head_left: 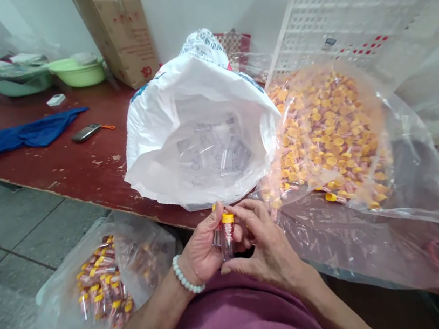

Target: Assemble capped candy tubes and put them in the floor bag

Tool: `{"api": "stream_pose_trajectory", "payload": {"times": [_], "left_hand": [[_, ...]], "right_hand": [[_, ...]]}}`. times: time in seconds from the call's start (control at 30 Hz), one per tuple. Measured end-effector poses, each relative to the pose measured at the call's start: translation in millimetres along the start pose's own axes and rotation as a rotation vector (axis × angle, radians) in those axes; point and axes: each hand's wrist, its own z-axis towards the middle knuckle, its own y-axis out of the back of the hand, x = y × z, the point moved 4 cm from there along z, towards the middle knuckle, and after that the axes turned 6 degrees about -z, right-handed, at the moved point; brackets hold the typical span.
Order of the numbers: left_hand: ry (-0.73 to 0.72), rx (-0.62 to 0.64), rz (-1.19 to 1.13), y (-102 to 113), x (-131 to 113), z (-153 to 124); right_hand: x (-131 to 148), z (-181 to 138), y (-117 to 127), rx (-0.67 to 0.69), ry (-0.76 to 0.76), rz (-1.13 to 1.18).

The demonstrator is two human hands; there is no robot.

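Note:
Both hands meet over my lap at the edge of a dark red table (pixel 73 168). My left hand (pixel 201 251), with a pale bead bracelet on the wrist, is closed around small clear tubes (pixel 226 235); one carries a yellow cap. My right hand (pixel 267 245) curls over the same tubes, its fingers pinched at the yellow cap. Just beyond the hands, an open white sack (pixel 199 134) holds empty clear tubes. To its right a clear plastic bag (pixel 329 132) is full of yellow caps.
A clear bag (pixel 105 284) of capped tubes sits on the grey tiled floor at my left. On the table lie a blue cloth (pixel 31 134), a phone (pixel 86 132), green basins (pixel 78 71) and a cardboard box (pixel 121 31). A white perforated tray (pixel 361 8) leans at the back right.

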Motion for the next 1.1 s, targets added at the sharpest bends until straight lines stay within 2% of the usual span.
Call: {"api": "stream_pose_trajectory", "payload": {"times": [0.13, 0.27, 0.43, 0.53, 0.6, 0.67, 0.77, 0.8, 0.87, 0.93, 1.0, 1.1], "left_hand": [[0.056, -0.022, -0.127, 9.3, 4.1, 0.2], [0.125, -0.071, -0.228, 19.1, 11.3, 0.0], [0.148, -0.042, -0.221, 37.8, 10.0, -4.7], [-0.015, -0.120, -0.157, 50.3, -1.5, -23.7], [-0.230, -0.242, -0.045, 58.4, -17.4, -48.5], [-0.480, -0.393, 0.091, 69.9, -41.4, -82.4], [-0.785, -0.735, 0.261, 105.0, -84.6, -138.3], [-0.805, -0.878, 0.296, 122.0, -97.0, -153.5], [-0.780, -1.003, 0.307, 156.3, -117.3, -171.0], [-0.709, -1.074, 0.308, 187.9, -129.3, -176.4], [-0.640, -1.127, 0.317, 211.1, -133.9, -175.7], [-0.582, -1.162, 0.351, 226.5, -134.7, -173.1]], "right_hand": [[3.6, 3.5, -1.4, -0.095, 0.172, -0.135], [9.4, 4.9, -4.0, -0.080, 0.330, -0.225], [11.3, 11.7, -27.0, -0.035, 0.286, -0.199], [15.9, 12.7, -47.8, 0.035, 0.229, -0.102], [18.0, 11.5, -56.3, 0.099, 0.153, 0.011], [15.0, 9.8, -57.8, 0.141, 0.006, 0.163], [0.4, 5.0, -53.9, 0.184, -0.313, 0.441], [-5.1, 2.6, -52.8, 0.196, -0.415, 0.547], [-13.2, -2.1, -53.3, 0.230, -0.577, 0.780], [-16.9, -5.6, -55.2, 0.248, -0.679, 0.975], [-18.4, -7.6, -56.7, 0.233, -0.751, 1.073], [-19.0, -8.4, -56.2, 0.156, -0.836, 1.135]]}}
